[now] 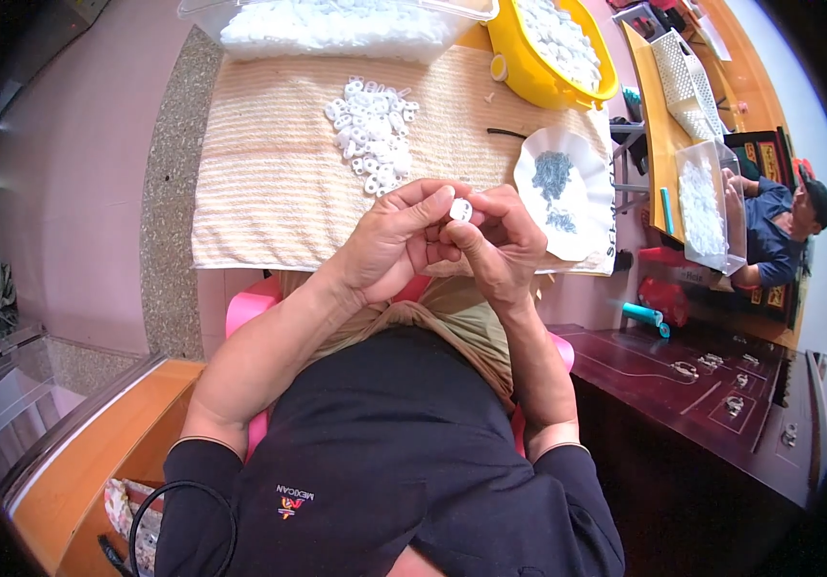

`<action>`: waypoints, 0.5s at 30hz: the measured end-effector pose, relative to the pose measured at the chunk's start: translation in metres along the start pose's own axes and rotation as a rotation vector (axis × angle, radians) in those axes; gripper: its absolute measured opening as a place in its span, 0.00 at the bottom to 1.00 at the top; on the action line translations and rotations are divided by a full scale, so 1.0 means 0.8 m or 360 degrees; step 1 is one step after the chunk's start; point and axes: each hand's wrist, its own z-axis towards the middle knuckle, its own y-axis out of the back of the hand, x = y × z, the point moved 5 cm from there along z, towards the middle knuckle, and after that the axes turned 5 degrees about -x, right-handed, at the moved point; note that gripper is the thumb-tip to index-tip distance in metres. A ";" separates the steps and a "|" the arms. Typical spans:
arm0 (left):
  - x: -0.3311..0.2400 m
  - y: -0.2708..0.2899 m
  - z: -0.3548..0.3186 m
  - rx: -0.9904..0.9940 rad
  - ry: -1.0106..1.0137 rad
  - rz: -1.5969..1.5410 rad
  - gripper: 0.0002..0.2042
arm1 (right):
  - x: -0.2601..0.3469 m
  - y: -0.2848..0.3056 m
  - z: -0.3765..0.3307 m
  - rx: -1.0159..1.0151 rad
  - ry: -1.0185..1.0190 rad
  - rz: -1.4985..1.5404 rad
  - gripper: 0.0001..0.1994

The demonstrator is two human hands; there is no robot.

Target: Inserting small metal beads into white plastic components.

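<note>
Between my two hands, over the near edge of the towel-covered table [269,216], is a small white plastic piece [461,210] with holes in it. My left hand [396,236] pinches it from the left with thumb and fingertips. From the other side my right hand [502,240] grips the same piece, thumb in front. A loose pile of similar white plastic pieces [372,130] lies on the towel just beyond my left hand. To the right of my hands, a white scalloped sheet [582,207] bears small dark metal bits [554,175], too small to name.
At the far edge stand a clear bin [336,29] and a yellow tub [509,58], both full of white pieces. A black rod [507,132] lies near the sheet. On the right, another person [784,231] sits by a clear box [707,216] of white pieces.
</note>
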 end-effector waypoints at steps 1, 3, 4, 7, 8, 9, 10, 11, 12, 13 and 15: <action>0.000 0.000 0.000 0.0006 -0.0007 0.0000 0.11 | 0.001 -0.001 0.000 0.0005 0.0007 -0.0002 0.15; 0.001 0.003 0.000 -0.0034 -0.0015 -0.0050 0.13 | 0.002 -0.002 0.000 0.0016 -0.0048 -0.0004 0.14; -0.001 0.002 -0.001 -0.0025 -0.0025 -0.0048 0.13 | 0.004 -0.001 0.002 0.0022 -0.0036 -0.0006 0.14; -0.001 0.005 -0.002 -0.0084 0.0021 -0.0069 0.13 | 0.010 0.005 0.010 0.0041 0.0066 -0.0269 0.13; 0.002 0.007 0.000 -0.0105 0.0025 -0.0068 0.14 | 0.010 0.006 0.014 0.0025 0.0027 -0.0214 0.12; 0.005 0.009 0.000 -0.0127 0.0030 -0.0068 0.15 | 0.012 0.005 0.018 0.0009 -0.0012 -0.0158 0.12; 0.006 0.006 0.000 -0.0138 0.0026 -0.0086 0.15 | 0.009 0.008 0.021 0.0016 0.0007 -0.0199 0.12; 0.004 0.006 0.000 -0.0134 0.0022 -0.0086 0.15 | 0.009 0.013 0.025 -0.0010 0.0011 -0.0214 0.12; 0.003 0.006 0.001 -0.0130 0.0014 -0.0064 0.15 | 0.012 0.017 0.029 -0.0035 0.0016 -0.0228 0.11; 0.002 0.007 0.002 -0.0124 0.0008 -0.0041 0.15 | 0.018 0.023 0.038 -0.0085 0.0025 -0.0250 0.11; 0.001 0.013 0.002 -0.0131 -0.0004 -0.0052 0.14 | 0.034 0.030 0.063 -0.0206 -0.0095 -0.0140 0.09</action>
